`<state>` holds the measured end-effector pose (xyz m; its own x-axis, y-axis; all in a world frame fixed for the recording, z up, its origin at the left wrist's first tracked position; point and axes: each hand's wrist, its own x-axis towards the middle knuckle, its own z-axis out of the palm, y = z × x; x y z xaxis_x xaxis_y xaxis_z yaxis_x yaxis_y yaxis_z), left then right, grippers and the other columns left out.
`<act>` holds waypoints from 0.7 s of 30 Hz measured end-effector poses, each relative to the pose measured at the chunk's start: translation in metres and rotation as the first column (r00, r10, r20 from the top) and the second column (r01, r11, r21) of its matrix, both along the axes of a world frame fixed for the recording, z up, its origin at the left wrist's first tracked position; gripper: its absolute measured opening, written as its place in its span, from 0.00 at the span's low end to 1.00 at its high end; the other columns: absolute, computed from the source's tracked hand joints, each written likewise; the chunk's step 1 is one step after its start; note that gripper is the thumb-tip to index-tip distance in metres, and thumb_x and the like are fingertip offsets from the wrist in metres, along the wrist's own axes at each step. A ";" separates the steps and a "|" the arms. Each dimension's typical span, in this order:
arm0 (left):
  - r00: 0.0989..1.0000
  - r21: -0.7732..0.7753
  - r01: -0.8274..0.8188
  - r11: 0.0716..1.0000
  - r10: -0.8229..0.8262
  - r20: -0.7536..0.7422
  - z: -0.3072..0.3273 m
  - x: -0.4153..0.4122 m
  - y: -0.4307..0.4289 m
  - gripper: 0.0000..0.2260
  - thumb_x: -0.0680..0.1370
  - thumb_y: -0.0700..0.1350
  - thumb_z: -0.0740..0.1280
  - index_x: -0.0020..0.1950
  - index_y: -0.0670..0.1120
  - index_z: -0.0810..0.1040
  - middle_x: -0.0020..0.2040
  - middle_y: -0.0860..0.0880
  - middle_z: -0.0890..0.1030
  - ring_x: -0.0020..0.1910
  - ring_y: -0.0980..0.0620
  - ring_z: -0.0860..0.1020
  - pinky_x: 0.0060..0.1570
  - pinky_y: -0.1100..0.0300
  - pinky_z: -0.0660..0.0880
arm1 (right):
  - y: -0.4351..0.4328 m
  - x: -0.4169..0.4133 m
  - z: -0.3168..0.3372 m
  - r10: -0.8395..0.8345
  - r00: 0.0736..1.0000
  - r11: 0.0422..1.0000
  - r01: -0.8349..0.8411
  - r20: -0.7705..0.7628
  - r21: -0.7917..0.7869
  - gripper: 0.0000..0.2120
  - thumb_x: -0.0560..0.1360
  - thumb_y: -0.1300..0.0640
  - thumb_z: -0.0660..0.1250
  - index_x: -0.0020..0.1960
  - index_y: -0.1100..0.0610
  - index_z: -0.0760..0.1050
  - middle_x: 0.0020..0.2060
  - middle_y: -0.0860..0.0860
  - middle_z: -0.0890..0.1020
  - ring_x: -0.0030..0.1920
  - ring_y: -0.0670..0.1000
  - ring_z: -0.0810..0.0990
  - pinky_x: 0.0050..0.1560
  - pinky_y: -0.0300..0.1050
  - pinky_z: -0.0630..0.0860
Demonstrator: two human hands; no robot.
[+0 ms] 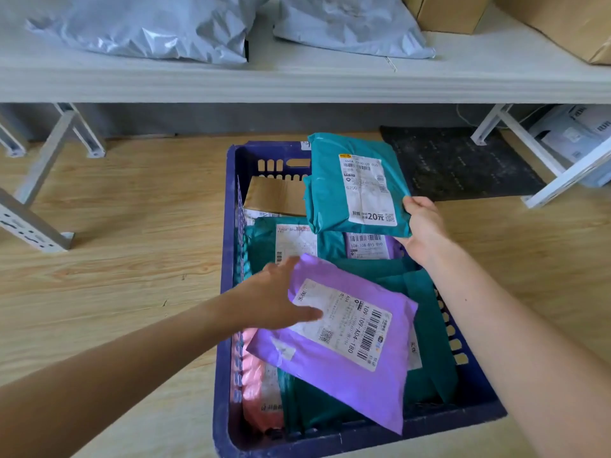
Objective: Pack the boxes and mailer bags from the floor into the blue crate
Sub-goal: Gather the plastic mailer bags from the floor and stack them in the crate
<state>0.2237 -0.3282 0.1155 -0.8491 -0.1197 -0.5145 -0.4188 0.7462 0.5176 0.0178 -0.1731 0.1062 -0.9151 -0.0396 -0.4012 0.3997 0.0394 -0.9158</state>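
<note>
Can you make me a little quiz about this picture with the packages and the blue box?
1. True or false: the right hand holds a teal mailer bag over the blue crate.
2. Which bag does the left hand hold? A) pink B) purple C) grey
3. Fill in: a brown cardboard ___ lies at the crate's far end.

Key: 1 true; 2 B, the purple mailer bag; 3 box.

The blue crate [330,439] was hard moulded plastic, faintly glossy. The purple mailer [330,385] and teal mailer [325,193] were smooth, sheeny plastic film with matt paper labels. The cardboard box [274,196] was matt brown. At left, the floor [115,259] showed smooth wood grain.
</note>
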 end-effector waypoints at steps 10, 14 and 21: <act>0.998 -0.406 0.009 0.914 -0.033 -0.053 -0.010 -0.047 -0.021 0.18 0.79 0.47 0.59 0.65 0.38 0.66 0.62 0.39 0.69 0.60 0.39 0.71 0.58 0.48 0.73 | -0.021 -0.001 -0.018 0.106 0.993 0.984 -0.098 -0.047 0.147 0.10 0.80 0.55 0.61 0.40 0.53 0.74 0.42 0.55 0.81 0.46 0.56 0.80 0.50 0.57 0.78; 0.979 -0.300 -0.200 0.933 0.176 -0.106 -0.003 -0.071 -0.029 0.24 0.76 0.38 0.58 0.70 0.34 0.56 0.68 0.34 0.61 0.68 0.34 0.64 0.60 0.50 0.68 | -0.042 0.000 -0.040 0.230 0.972 0.952 -0.215 -0.045 0.219 0.11 0.78 0.55 0.63 0.38 0.54 0.73 0.41 0.56 0.78 0.44 0.54 0.75 0.45 0.50 0.71; 0.984 -0.239 -0.159 0.958 0.135 -0.114 -0.050 -0.095 -0.052 0.31 0.75 0.62 0.44 0.77 0.55 0.44 0.77 0.47 0.35 0.75 0.36 0.38 0.72 0.37 0.51 | -0.080 0.023 -0.052 0.490 0.813 0.755 -0.216 -0.315 0.619 0.04 0.80 0.59 0.59 0.51 0.60 0.70 0.51 0.57 0.76 0.50 0.55 0.73 0.46 0.41 0.65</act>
<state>0.1289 -0.3805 0.0658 -0.8561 -0.3599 -0.3710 -0.4914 0.7892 0.3683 0.0403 -0.2532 0.0542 -0.9523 -0.3040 -0.0252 -0.1790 0.6240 -0.7607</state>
